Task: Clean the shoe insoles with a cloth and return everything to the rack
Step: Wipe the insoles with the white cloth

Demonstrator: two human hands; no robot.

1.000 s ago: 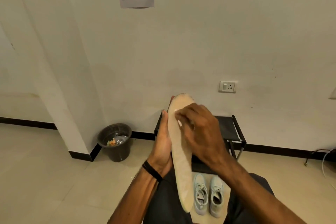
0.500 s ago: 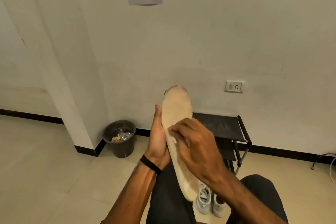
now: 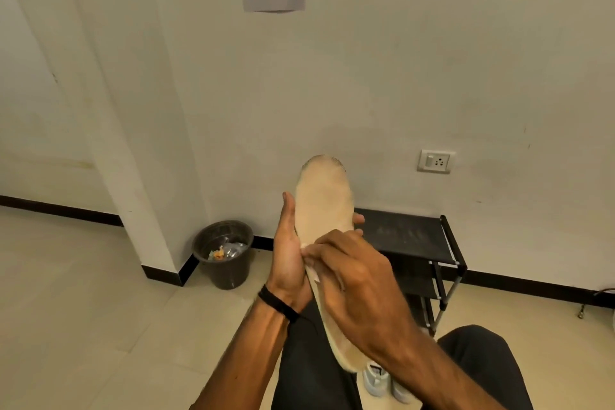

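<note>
A long cream insole stands nearly upright in front of me, toe end up. My left hand grips it from behind at mid-length, thumb on the left edge and fingertips showing on the right edge. My right hand lies over the insole's middle, pinching a small white cloth against its face; most of the cloth is hidden under the fingers. A pair of white shoes sits on the floor below, partly covered by my arm. The black shoe rack stands against the wall behind.
A dark waste bin with rubbish stands left of the rack by a wall corner. My knees in dark trousers fill the bottom of the view. Beige tiled floor spreads to the left. A wall socket is above the rack.
My right hand has slid down the insole from near the toe to the middle, uncovering the toe end. The view has tilted up, and the shoes are now mostly hidden.
</note>
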